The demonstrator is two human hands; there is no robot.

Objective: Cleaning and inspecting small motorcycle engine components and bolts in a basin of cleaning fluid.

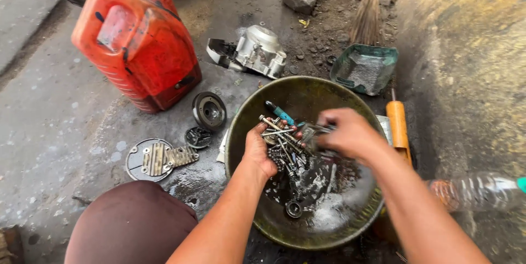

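Two bare hands sort oily bolts and small engine parts in a metal basin on a wet concrete floor.

Head view: the left hand (257, 151), at the basin's (241, 132) nine o'clock, has its fingers closed on a bundle of long bolts (279, 129); the right hand (350, 132), near one o'clock, is blurred, fingers curled over more parts, though I cannot tell what it grips. This looks like washing parts in dark liquid; lifting pieces out would call for a firm hold on slippery metal. Outside the basin: a red jerrycan (137, 39) at ten o'clock, a silver engine cover (257, 50) at twelve, a round plate (150, 160) at nine, an orange-handled tool (398, 127) at three.
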